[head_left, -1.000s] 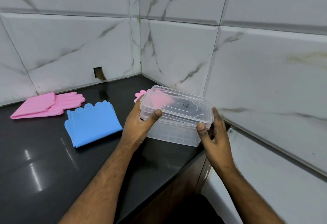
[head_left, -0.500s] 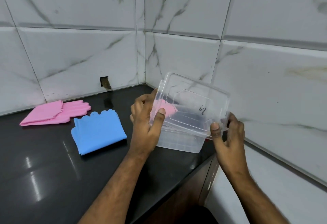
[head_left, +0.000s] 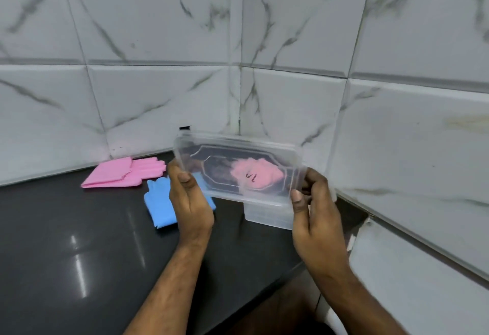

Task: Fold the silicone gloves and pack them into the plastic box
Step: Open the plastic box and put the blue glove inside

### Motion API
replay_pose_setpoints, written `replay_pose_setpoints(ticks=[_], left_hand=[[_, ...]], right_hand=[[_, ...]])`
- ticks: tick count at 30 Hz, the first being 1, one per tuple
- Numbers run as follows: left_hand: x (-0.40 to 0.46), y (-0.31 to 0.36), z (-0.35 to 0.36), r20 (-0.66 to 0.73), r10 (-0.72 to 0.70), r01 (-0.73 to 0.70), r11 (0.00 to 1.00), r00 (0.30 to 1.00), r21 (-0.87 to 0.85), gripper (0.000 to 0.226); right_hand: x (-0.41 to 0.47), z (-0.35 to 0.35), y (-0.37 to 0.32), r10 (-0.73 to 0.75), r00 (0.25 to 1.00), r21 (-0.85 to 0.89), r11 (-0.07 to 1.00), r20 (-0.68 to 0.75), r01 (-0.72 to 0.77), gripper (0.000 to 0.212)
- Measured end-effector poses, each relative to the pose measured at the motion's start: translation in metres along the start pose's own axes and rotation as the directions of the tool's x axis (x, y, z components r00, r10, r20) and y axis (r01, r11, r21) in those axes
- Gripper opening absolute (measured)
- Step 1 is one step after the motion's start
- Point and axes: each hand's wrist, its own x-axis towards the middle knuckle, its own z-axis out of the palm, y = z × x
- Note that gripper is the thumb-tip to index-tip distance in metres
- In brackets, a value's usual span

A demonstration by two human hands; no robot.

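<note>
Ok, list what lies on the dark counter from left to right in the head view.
Folded pink glove → folded blue glove → clear plastic box partly behind the lifted lid. A pink shape shows through the lid; its place is unclear.

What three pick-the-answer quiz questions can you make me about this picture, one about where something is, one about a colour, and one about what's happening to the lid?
1. Where is the folded pink glove?
A. On the black counter by the wall
B. Inside a drawer
C. On the floor

2. What colour is the glove lying closest to the left hand?
A. Green
B. Yellow
C. Blue

3. What is happening with the clear lid?
A. It is snapped shut on the box
B. Both hands hold it up, off the box
C. It lies flat on the counter

Answers:
1. A, it lies on the dark top near the tiles.
2. C, it is light blue, partly behind that hand.
3. B, the left hand and right hand grip its ends above the open box.
</note>
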Motion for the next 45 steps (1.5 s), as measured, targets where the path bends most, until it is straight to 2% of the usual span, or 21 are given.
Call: replay_pose_setpoints(ticks=[2,4,6,9,10,12,14,16,18,20,23,27,30,32,34,37,39,41,45], left_hand=[[0.006,-0.003,-0.027,-0.046,0.042,-0.037,0.994,0.998,0.103,0.071],[0.013,-0.006,-0.058,-0.103,-0.004,0.027,0.974,0.995,0.224,0.075],[0.016,-0.005,-0.092,-0.161,0.014,0.032,0.96,0.987,0.278,0.075],[0.019,-0.001,-0.142,-0.172,0.054,-0.006,0.963,0.984,0.268,0.092],[0.02,0.0,-0.156,-0.172,0.021,0.024,0.966,0.985,0.258,0.092],[0.021,0.002,-0.178,-0.197,-0.148,0.189,0.96,0.969,0.208,0.091],[0.021,0.006,-0.196,-0.246,-0.373,0.409,0.905,0.895,0.115,0.091],[0.023,0.007,-0.211,-0.258,-0.511,0.535,0.844,0.82,0.029,0.085],[0.024,0.008,-0.225,-0.28,-0.558,0.577,0.816,0.781,-0.018,0.072],[0.024,0.009,-0.233,-0.295,-0.568,0.603,0.797,0.768,0.034,0.073],[0.018,0.012,-0.236,-0.29,-0.543,0.6,0.784,0.788,0.163,0.07],[0.013,0.01,-0.236,-0.236,-0.504,0.556,0.772,0.831,0.308,0.035],[0.011,0.012,-0.234,-0.181,-0.491,0.521,0.77,0.852,0.369,0.034],[0.009,0.019,-0.231,-0.119,-0.428,0.431,0.77,0.896,0.47,0.041],[0.006,0.027,-0.228,-0.026,-0.301,0.249,0.736,0.953,0.63,0.042],[0.0,0.032,-0.219,0.132,-0.117,-0.041,0.578,0.984,0.815,0.037],[-0.002,0.033,-0.207,0.185,-0.077,-0.121,0.512,0.98,0.85,0.033],[-0.003,0.031,-0.196,0.242,-0.065,-0.185,0.463,0.968,0.867,0.032],[-0.004,0.022,-0.18,0.436,-0.048,-0.399,0.324,0.898,0.858,0.032]], right_hand=[[-0.003,0.013,-0.01,-0.082,0.994,-0.01,0.996,0.069,0.083,0.021],[-0.011,0.029,-0.02,-0.167,0.974,-0.015,0.985,0.151,0.171,0.007],[-0.024,0.047,-0.028,-0.249,0.942,-0.034,0.964,0.226,0.263,0.01],[-0.041,0.072,-0.038,-0.306,0.862,-0.061,0.931,0.405,0.36,0.007],[-0.045,0.08,-0.041,-0.331,0.83,-0.064,0.915,0.45,0.399,0.007],[-0.053,0.093,-0.048,-0.383,0.764,-0.067,0.873,0.52,0.483,0.008],[-0.059,0.107,-0.057,-0.413,0.698,-0.063,0.835,0.585,0.547,0.014],[-0.063,0.119,-0.062,-0.435,0.65,-0.073,0.795,0.624,0.602,0.019],[-0.066,0.131,-0.069,-0.449,0.605,-0.065,0.767,0.658,0.638,0.026],[-0.067,0.142,-0.075,-0.466,0.56,-0.047,0.739,0.685,0.672,0.03],[-0.067,0.156,-0.081,-0.483,0.521,-0.022,0.718,0.704,0.696,0.032],[-0.066,0.175,-0.085,-0.521,0.454,0.004,0.66,0.723,0.751,0.033],[-0.06,0.189,-0.084,-0.54,0.412,0.015,0.62,0.734,0.785,0.031],[-0.057,0.199,-0.084,-0.545,0.404,0.028,0.619,0.734,0.785,0.031],[-0.053,0.206,-0.084,-0.559,0.404,0.059,0.634,0.725,0.771,0.033],[-0.046,0.208,-0.076,-0.568,0.445,0.065,0.663,0.693,0.745,0.032],[-0.037,0.204,-0.065,-0.559,0.517,0.025,0.694,0.649,0.719,0.023],[-0.025,0.196,-0.052,-0.525,0.624,-0.012,0.76,0.579,0.65,0.016],[0.004,0.182,-0.023,-0.344,0.817,-0.143,0.881,0.462,0.452,0.021]])
